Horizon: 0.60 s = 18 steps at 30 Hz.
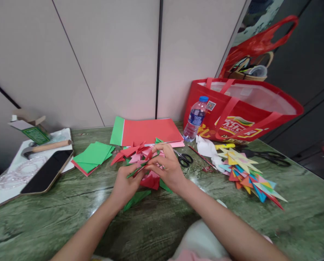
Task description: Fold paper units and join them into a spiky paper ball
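My left hand (126, 184) and my right hand (168, 168) meet above the middle of the table, both with fingers closed on small folded paper pieces (140, 168) in green and red. Its exact fold is partly hidden by my fingers. Beneath and behind my hands lies a loose pile of folded red, pink and green paper (130, 150). A green folded piece (137, 198) rests on the table just in front of my left hand. To the left is a stack of green paper squares (92, 156), with red showing under it.
Red and green sheets (151, 130) lie at the back by a water bottle (196, 119) and a red bag (240, 112). Scissors (184, 159) are behind my right hand. Colourful folded paper (249, 174) is at right; a phone (49, 172) and hammer-like tool (47, 146) are at left.
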Motion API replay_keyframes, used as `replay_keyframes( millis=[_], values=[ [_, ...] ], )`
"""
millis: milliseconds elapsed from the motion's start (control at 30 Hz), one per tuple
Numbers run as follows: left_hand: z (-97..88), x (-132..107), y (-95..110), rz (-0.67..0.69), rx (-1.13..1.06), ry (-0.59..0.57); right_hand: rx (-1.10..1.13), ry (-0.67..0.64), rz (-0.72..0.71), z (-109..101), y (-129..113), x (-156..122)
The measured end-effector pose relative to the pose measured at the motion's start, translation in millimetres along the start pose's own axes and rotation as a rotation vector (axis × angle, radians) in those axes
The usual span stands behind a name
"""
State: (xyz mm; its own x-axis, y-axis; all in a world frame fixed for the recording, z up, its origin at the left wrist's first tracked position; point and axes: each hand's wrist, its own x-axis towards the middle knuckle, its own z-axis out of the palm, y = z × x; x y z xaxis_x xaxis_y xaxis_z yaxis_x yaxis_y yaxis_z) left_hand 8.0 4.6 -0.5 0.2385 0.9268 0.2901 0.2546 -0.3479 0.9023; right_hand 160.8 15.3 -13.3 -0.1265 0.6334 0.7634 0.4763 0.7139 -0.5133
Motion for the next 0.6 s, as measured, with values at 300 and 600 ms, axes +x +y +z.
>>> replay_keyframes(
  millis=[300, 600],
  values=[
    [-5.5, 2, 0, 0.042, 0.076, -0.121, 0.203, -0.087, 0.323, -7, -8, 7],
    [-2.9, 1, 2, -0.122, -0.081, -0.164, 0.546, -0.12, 0.549, -7, -11, 13]
  ],
)
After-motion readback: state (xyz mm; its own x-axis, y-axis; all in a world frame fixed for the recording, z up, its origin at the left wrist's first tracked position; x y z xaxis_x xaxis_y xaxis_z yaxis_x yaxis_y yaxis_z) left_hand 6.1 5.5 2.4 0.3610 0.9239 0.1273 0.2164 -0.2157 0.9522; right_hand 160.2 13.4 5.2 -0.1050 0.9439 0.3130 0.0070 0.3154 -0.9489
